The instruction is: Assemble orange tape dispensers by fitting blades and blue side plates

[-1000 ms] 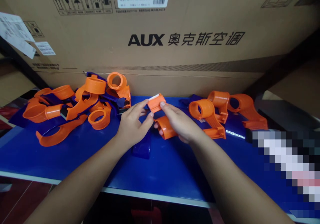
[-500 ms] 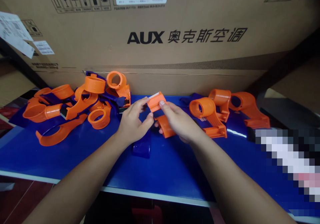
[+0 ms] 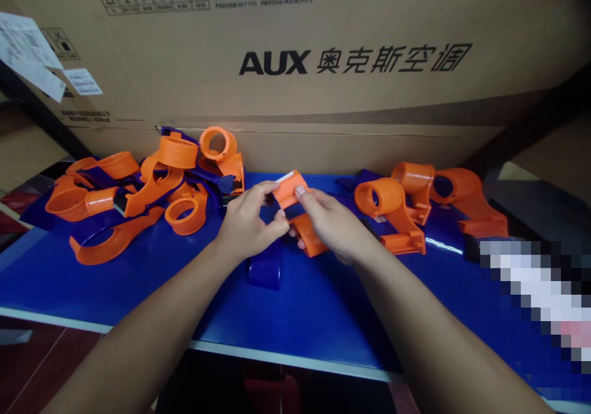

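An orange tape dispenser [image 3: 290, 191] with a white toothed edge is held above the middle of the blue table. My right hand [image 3: 335, 224] grips it, the thumb pressed on its flat front and the fingers curled beneath by its curved orange part. At the toothed edge's left end, my left hand [image 3: 247, 224] pinches the dispenser with its fingertips, partly out of sight behind it. The left thumb is bent below that corner. Under the hands lies a dark blue plastic piece [image 3: 265, 270], partly covered by my left hand.
Several orange and blue tape dispensers [image 3: 184, 216] are heaped at the left. More orange dispensers [image 3: 381, 197] stand at the right. A large cardboard box [image 3: 286, 100] forms a wall behind the blue table [image 3: 184, 297]. The far right is pixelated.
The view has shifted slightly, so the box print sits a little higher and further right. My left thumb has moved slightly right; both hands stay at the same dispenser.
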{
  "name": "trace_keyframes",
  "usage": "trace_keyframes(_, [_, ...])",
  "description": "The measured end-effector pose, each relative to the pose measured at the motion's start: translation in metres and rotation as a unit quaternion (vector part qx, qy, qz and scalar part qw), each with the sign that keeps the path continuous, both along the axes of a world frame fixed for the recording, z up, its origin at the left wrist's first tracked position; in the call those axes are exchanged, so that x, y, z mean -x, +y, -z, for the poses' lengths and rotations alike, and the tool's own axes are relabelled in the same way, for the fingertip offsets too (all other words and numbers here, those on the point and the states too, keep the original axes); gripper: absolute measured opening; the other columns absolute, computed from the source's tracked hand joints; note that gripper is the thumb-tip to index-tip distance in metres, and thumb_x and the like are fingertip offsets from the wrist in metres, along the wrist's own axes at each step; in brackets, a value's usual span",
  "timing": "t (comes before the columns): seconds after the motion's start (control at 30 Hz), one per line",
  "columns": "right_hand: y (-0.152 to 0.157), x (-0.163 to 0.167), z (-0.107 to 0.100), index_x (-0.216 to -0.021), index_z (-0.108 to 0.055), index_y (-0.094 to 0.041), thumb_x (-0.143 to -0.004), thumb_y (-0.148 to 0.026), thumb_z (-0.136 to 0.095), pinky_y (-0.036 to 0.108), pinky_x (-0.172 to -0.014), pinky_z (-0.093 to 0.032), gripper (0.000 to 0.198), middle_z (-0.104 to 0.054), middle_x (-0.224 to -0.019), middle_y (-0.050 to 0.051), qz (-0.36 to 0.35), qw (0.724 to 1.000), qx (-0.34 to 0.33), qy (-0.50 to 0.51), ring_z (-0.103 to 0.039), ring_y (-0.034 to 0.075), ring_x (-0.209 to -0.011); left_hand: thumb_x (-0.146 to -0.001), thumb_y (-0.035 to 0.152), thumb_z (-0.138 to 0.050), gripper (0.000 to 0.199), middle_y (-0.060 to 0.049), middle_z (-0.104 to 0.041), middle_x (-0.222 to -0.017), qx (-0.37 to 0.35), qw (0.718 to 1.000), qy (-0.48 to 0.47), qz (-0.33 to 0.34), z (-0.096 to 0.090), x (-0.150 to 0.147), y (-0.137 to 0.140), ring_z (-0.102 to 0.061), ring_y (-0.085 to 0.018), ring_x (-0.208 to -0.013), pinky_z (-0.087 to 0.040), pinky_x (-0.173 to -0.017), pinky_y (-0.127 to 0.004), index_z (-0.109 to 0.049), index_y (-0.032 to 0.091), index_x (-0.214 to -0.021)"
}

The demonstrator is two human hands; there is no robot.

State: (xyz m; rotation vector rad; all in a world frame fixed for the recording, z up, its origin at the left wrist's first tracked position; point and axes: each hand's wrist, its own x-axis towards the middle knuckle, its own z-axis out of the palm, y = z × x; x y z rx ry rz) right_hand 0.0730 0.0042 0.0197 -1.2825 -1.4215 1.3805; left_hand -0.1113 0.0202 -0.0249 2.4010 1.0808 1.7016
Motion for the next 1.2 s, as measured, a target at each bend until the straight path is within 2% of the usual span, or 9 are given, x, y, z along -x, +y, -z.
trace_keyframes(0.17, [-0.001,0.001,-0.001,-0.114,-0.064,-0.024,-0.100,-0.068,-0.053,0.026,-0.042,-0.054,0.048,-0.070,-0.071,0.004,0.002,1.000,0.016,-0.002,-0.065,0.016,-0.051,-0.082,0.019,-0.072,0.047,-0.011,-0.078,-0.120,-0.033,0.999,0.017,-0.022,0.000,0.001,0.000,-0.078,-0.018,-0.095,-0.067,-0.088,-0.032,-0.062,0.017,-0.127])
trace_keyframes(0.4, [-0.001,0.003,0.003,-0.110,-0.063,-0.024,-0.098,-0.069,-0.056,0.027,-0.043,-0.054,0.047,-0.071,-0.073,0.004,-0.009,1.000,0.012,0.009,-0.064,0.016,-0.051,-0.073,0.016,-0.071,0.049,-0.005,-0.079,-0.109,-0.031,0.998,0.004,-0.050,-0.001,-0.002,-0.003,-0.077,-0.015,-0.082,-0.067,-0.081,-0.029,-0.062,0.019,-0.121])
trace_keyframes(0.53, [0.001,0.003,0.003,-0.110,-0.064,-0.023,-0.098,-0.068,-0.057,0.026,-0.044,-0.053,0.047,-0.070,-0.070,0.003,-0.012,1.000,0.017,0.006,-0.064,0.016,-0.050,-0.071,0.016,-0.070,0.050,-0.004,-0.079,-0.108,-0.036,0.998,0.002,-0.057,-0.002,-0.003,-0.005,-0.076,-0.015,-0.082,-0.067,-0.079,-0.028,-0.062,0.020,-0.120])
trace_keyframes(0.67, [0.002,0.000,-0.002,-0.111,-0.065,-0.022,-0.098,-0.067,-0.057,0.026,-0.042,-0.051,0.048,-0.069,-0.067,0.003,-0.025,0.998,0.054,0.032,-0.062,0.016,-0.048,-0.074,0.017,-0.073,0.048,-0.004,-0.079,-0.104,-0.030,0.998,-0.003,-0.048,-0.005,-0.003,-0.006,-0.076,-0.015,-0.081,-0.066,-0.079,-0.029,-0.064,0.019,-0.121])
trace_keyframes(0.73, [0.002,-0.003,-0.005,-0.108,-0.064,-0.021,-0.099,-0.069,-0.054,0.026,-0.041,-0.050,0.049,-0.069,-0.064,0.004,-0.034,0.994,0.090,0.049,-0.061,0.017,-0.045,-0.078,0.020,-0.075,0.048,-0.005,-0.079,-0.105,-0.001,0.999,-0.025,-0.024,-0.006,-0.003,-0.007,-0.075,-0.015,-0.083,-0.067,-0.082,-0.030,-0.064,0.018,-0.125])
trace_keyframes(0.8, [0.003,-0.007,-0.009,-0.105,-0.063,-0.021,-0.100,-0.070,-0.050,0.025,-0.041,-0.049,0.051,-0.068,-0.063,0.005,-0.042,0.989,0.124,0.063,-0.059,0.016,-0.044,-0.080,0.022,-0.077,0.055,-0.007,-0.077,-0.115,0.046,0.997,-0.066,0.018,-0.005,-0.005,-0.007,-0.075,-0.016,-0.090,-0.067,-0.086,-0.033,-0.062,0.019,-0.133])
trace_keyframes(0.93, [0.005,-0.012,-0.009,-0.105,-0.062,-0.021,-0.101,-0.072,-0.045,0.023,-0.041,-0.046,0.054,-0.069,-0.064,0.005,-0.055,0.983,0.145,0.099,-0.059,0.015,-0.046,-0.081,0.025,-0.083,0.064,-0.011,-0.072,-0.126,0.162,0.962,-0.194,0.106,-0.002,-0.013,-0.009,-0.075,-0.020,-0.104,-0.067,-0.090,-0.036,-0.058,0.021,-0.139])
trace_keyframes(1.07, [0.009,-0.013,-0.002,-0.106,-0.065,-0.021,-0.099,-0.074,-0.047,0.023,-0.042,-0.045,0.056,-0.071,-0.067,0.004,-0.064,0.984,0.126,0.111,-0.060,0.014,-0.047,-0.084,0.028,-0.083,0.043,-0.007,-0.074,-0.111,0.262,0.905,-0.300,0.148,-0.003,-0.023,-0.014,-0.075,-0.017,-0.096,-0.066,-0.088,-0.034,-0.063,0.021,-0.121])
trace_keyframes(1.2, [0.011,-0.010,0.006,-0.101,-0.070,-0.020,-0.093,-0.075,-0.059,0.025,-0.052,-0.052,0.056,-0.076,-0.080,0.006,-0.049,0.991,0.066,0.110,-0.067,0.016,-0.058,-0.078,0.027,-0.089,0.035,-0.001,-0.072,-0.093,0.277,0.897,-0.323,0.118,-0.006,-0.026,-0.015,-0.072,-0.013,-0.083,-0.064,-0.075,-0.027,-0.065,0.020,-0.102])
